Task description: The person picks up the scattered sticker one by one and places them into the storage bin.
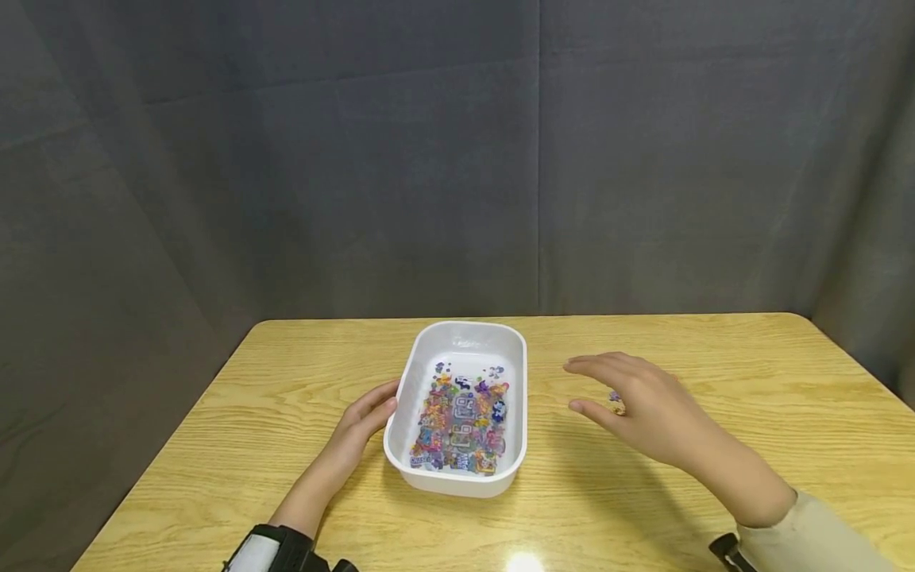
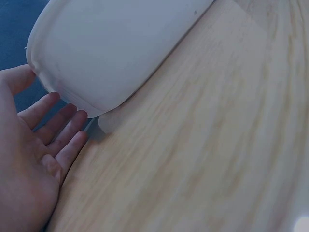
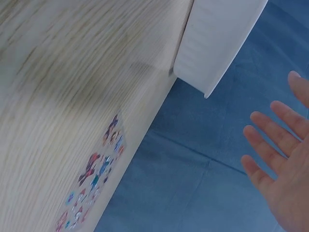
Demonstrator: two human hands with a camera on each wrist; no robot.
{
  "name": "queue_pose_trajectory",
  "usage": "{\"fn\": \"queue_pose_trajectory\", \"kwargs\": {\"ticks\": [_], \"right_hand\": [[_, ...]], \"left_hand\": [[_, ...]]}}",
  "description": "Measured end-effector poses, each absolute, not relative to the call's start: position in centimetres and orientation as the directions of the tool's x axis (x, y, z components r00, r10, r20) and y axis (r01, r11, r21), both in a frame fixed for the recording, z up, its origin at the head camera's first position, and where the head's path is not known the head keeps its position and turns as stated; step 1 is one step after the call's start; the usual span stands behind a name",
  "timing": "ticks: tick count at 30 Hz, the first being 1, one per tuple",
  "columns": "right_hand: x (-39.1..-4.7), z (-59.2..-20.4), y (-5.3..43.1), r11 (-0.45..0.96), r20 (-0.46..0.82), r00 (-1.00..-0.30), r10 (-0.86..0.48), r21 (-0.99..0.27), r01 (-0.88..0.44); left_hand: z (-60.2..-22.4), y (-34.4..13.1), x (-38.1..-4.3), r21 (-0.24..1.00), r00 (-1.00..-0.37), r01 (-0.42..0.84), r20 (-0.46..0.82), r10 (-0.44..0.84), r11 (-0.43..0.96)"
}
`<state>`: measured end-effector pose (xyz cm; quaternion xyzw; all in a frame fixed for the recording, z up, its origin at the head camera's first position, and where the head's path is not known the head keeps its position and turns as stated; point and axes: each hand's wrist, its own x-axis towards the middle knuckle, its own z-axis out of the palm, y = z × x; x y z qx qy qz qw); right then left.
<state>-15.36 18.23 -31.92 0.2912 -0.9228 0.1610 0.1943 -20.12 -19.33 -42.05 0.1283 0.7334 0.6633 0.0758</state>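
Note:
A white plastic tub point(image 1: 519, 397) with rounded corners is on the table, and colourful cartoon sticker sheets point(image 1: 457, 425) lie on its floor. My left hand point(image 1: 360, 421) touches the tub's left side, its thumb at the rim. In the left wrist view, the fingertips point(image 2: 79, 114) rest against the white wall, fingers loosely extended. My right hand point(image 1: 636, 405) hovers over the table to the right of the tub, fingers spread and nothing held. Beneath it, mostly hidden in the head view, another clear sheet of small cartoon stickers point(image 3: 91, 179) lies on the table.
The light wood-grain table point(image 1: 286, 373) has rounded far corners. Behind it hangs a dark grey cloth point(image 1: 443, 175), which also runs down both sides. A bright light reflection point(image 1: 524, 562) shows at the table's near edge.

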Motion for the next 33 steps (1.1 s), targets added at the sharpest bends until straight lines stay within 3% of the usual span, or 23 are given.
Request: {"fn": "queue_pose_trajectory", "kwargs": {"ticks": [9,33], "right_hand": [[-15.2,-32.1,19.4,0.776,0.464,-0.752,-0.468,-0.193,-0.601],[-14.2,-32.1,22.8,0.844,0.232,-0.907,-0.350,-0.341,-0.413]], "left_hand": [[-42.1,-19.3,-20.0,0.992,-0.956,0.092,0.063,0.287,0.091],[-42.1,-19.3,-20.1,0.992,-0.958,0.087,0.058,0.281,0.092]]}}
